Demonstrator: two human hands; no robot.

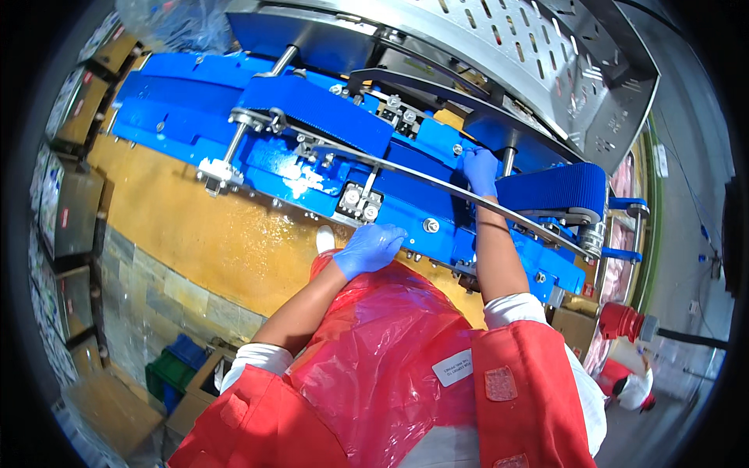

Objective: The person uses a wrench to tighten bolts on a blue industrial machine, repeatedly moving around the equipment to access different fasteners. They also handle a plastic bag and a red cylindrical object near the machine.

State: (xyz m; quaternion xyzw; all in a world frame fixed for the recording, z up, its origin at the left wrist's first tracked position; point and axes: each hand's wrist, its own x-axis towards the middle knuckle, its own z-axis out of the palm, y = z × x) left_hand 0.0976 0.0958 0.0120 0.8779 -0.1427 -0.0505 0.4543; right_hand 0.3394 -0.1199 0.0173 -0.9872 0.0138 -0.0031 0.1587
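Observation:
Before me lies a long blue conveyor machine (429, 203) with a metal rail (421, 181) running along it. My left hand (372, 248), in a blue glove, is at its near edge beside a metal bracket with bolts (360, 204). Its fingers are drawn together, and anything in them is hidden. My right hand (479, 170), gloved the same way, reaches past the rail to the far side, close to a metal post (509, 160). Those fingers are curled; whether they grip something cannot be seen. Ribbed blue belts (554, 191) stand upright on the machine.
A slotted steel chute (538, 47) rises behind the machine. Boxes (74, 195) line the left side, and a green crate (168, 374) stands at lower left. A red plug connector (624, 321) hangs at right. Farther off, another person (630, 386) is at lower right.

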